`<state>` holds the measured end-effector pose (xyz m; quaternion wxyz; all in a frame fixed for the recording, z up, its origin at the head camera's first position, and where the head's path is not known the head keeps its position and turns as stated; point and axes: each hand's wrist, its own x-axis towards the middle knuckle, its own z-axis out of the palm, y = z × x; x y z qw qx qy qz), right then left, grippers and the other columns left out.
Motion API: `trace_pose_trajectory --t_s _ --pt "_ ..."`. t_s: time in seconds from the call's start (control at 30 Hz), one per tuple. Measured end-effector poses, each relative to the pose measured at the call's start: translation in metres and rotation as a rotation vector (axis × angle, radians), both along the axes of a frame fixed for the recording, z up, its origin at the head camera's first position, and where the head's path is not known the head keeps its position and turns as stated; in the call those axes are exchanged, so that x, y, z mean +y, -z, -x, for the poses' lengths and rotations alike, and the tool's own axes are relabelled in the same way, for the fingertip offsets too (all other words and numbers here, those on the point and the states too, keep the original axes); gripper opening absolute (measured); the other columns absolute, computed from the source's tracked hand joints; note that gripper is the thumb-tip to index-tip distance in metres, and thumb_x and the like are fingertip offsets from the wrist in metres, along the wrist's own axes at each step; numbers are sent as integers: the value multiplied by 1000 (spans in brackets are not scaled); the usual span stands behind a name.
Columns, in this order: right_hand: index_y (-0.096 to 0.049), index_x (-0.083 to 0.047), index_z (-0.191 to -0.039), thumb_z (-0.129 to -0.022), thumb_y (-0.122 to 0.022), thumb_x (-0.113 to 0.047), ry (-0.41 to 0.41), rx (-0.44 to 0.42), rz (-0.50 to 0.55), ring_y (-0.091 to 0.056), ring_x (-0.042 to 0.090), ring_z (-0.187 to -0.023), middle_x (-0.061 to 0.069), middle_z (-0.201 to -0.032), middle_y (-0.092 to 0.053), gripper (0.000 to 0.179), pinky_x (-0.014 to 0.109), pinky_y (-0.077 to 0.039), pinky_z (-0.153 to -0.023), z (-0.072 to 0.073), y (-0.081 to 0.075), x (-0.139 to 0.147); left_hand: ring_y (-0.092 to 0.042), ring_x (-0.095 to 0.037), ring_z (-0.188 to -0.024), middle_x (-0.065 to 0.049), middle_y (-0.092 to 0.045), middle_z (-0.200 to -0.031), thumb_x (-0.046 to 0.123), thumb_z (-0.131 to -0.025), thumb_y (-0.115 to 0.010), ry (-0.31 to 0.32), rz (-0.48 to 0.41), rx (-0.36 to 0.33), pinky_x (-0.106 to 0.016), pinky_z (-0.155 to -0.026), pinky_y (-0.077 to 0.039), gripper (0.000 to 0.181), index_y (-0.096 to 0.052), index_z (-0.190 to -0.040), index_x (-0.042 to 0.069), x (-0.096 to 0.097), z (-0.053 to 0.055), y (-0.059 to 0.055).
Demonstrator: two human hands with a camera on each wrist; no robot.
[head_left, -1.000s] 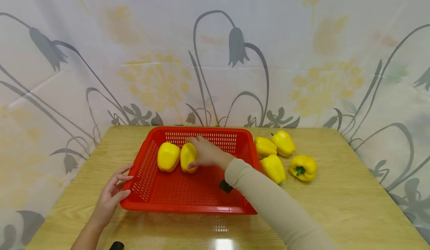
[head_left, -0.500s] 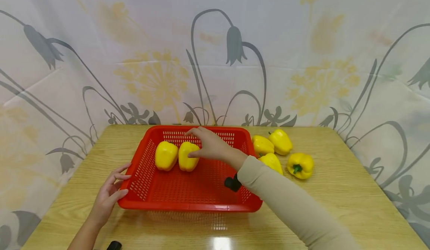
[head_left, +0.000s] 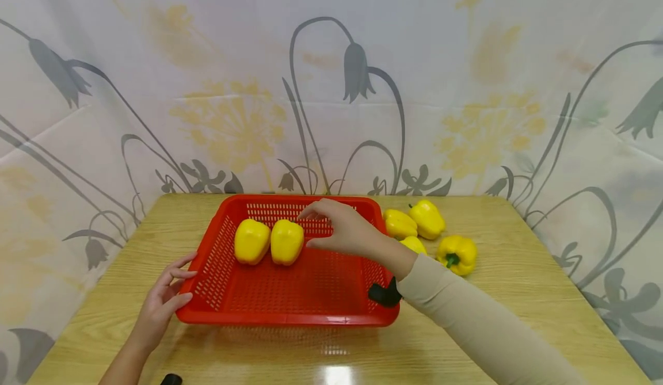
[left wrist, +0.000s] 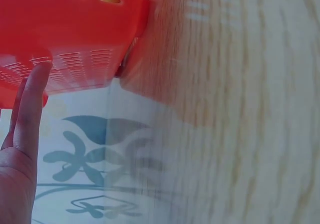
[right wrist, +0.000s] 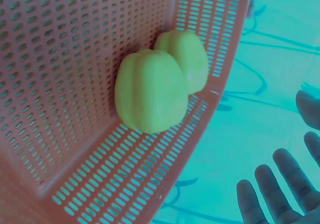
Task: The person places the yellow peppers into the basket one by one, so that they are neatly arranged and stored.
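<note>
Two yellow bell peppers lie side by side in a red perforated plastic basket (head_left: 290, 319): the left pepper (head_left: 252, 242) and the right pepper (head_left: 287, 242). Just right of the latter, my right hand (head_left: 344, 229) hovers over the basket with fingers and thumb spread and nothing between them. In the right wrist view, the nearer pepper (right wrist: 152, 91) rests against the basket wall, away from the fingertips. My left hand (head_left: 162, 301) touches the basket's left rim with its fingertips and thumb. From the left wrist, a straight finger (left wrist: 31, 106) meets the basket's outer wall.
Right of the basket, several more yellow peppers lie on the wooden table (head_left: 518, 316), among them one pepper (head_left: 457, 255) with its green stem facing forward. A flower-print curtain (head_left: 331, 86) hangs behind. A black wrist device (head_left: 385, 294) sits below the right wrist.
My right hand has let go of the right pepper in the basket and drawn back to the right. The left hand stays at the rim. The whole head view has shifted slightly.
</note>
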<state>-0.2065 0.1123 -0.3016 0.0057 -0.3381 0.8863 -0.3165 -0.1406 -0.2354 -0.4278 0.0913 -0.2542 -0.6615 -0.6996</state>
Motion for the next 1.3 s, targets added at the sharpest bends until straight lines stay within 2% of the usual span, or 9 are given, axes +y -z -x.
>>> trace_pose_trajectory --t_s 0.23,0.33,0.5,0.73,1.0,1.17,1.3 --pt "-60 -10 -112 -77 -76 -15 14 58 58 -54 16 -103 -1 -109 -59 39 32 -44 -89 -10 3 22 -50 -13 -110 -4 -37 -139 -21 -84 -36 -8 14 -16 -25 -75 -52 34 -51 -110 -6 -2 0 0" --pt "-60 -9 -111 -78 -76 -14 18 54 82 -54 16 -103 0 -109 -59 37 32 -45 -89 -13 6 28 -50 -13 -110 -5 -37 -139 -21 -84 -36 -18 11 -14 -24 -75 -51 34 -51 -110 -6 -4 -1 -1" --pt "-60 -7 -110 -78 -75 -13 48 54 111 -54 17 -99 0 -106 -60 35 36 -46 -86 -23 12 42 -50 -13 -110 -4 -37 -139 -22 -83 -36 0 -4 -5 -24 -76 -51 35 -51 -110 -7 -3 -1 0" --pt "-62 -8 -106 -77 -76 -10 102 119 184 -56 14 -92 -1 -102 -62 32 34 -48 -81 -32 27 67 -49 -14 -109 -5 -39 -137 -23 -81 -37 -29 11 11 -22 -76 -50 33 -51 -108 -8 -2 -1 1" --pt "-64 -5 -101 -76 -76 -5 157 176 284 -59 24 -85 3 -96 -63 27 41 -51 -75 -34 47 100 -49 -13 -110 -5 -40 -137 -22 -81 -38 -38 32 21 -22 -78 -49 29 -49 -106 -12 1 2 -1" --pt "-64 -2 -99 -76 -75 -4 198 155 287 -59 24 -87 6 -95 -64 26 40 -50 -77 -36 56 113 -49 -13 -109 -4 -40 -137 -21 -81 -38 -49 34 8 -22 -77 -50 29 -49 -106 -11 1 0 -2" --pt "-64 -4 -98 -77 -75 -5 257 132 272 -58 24 -89 3 -95 -63 24 42 -49 -78 -35 64 122 -50 -13 -109 -4 -40 -137 -21 -82 -38 -46 31 -2 -23 -77 -50 30 -50 -106 -9 1 -1 -3"
